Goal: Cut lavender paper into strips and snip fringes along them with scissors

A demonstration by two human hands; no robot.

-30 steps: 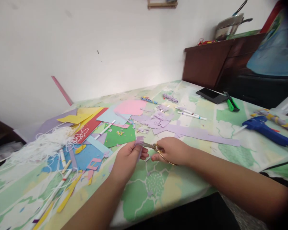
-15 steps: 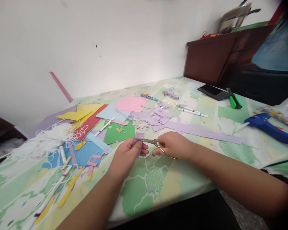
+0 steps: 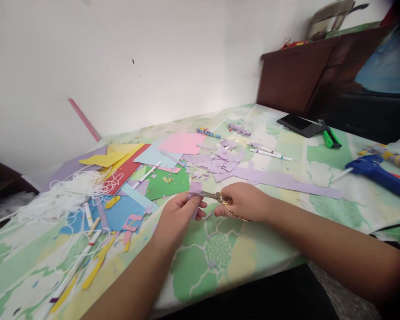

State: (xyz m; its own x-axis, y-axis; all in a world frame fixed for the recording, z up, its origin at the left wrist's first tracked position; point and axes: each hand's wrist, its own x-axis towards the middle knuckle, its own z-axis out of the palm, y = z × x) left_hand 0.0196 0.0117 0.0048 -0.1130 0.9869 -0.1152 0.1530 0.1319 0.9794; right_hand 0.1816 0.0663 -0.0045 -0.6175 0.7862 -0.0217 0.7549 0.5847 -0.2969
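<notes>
My left hand (image 3: 182, 213) pinches a small piece of purple paper (image 3: 195, 188) between thumb and fingers. My right hand (image 3: 242, 200) is closed round the gold handles of a pair of scissors (image 3: 216, 195). Its blades point left and meet the purple paper's right edge; whether they are apart cannot be made out. Just beyond the hands lie cut purple paper scraps (image 3: 220, 161) and a long purple paper strip (image 3: 286, 183). A green paper sheet (image 3: 163, 184) is left of the paper in my hand.
White string (image 3: 63, 191) is heaped on the left, beside blue paper (image 3: 120, 213) and yellow strips. At the right are a blue glue gun (image 3: 380, 173), a green cutter (image 3: 331, 138) and a black phone (image 3: 300, 125). White markers (image 3: 270, 154) lie farther back on the flowered tablecloth (image 3: 200, 271).
The view has shifted slightly, moving the table items a little right. The fringed edge of the held purple paper now looks flatter. Both hands keep their holds.
</notes>
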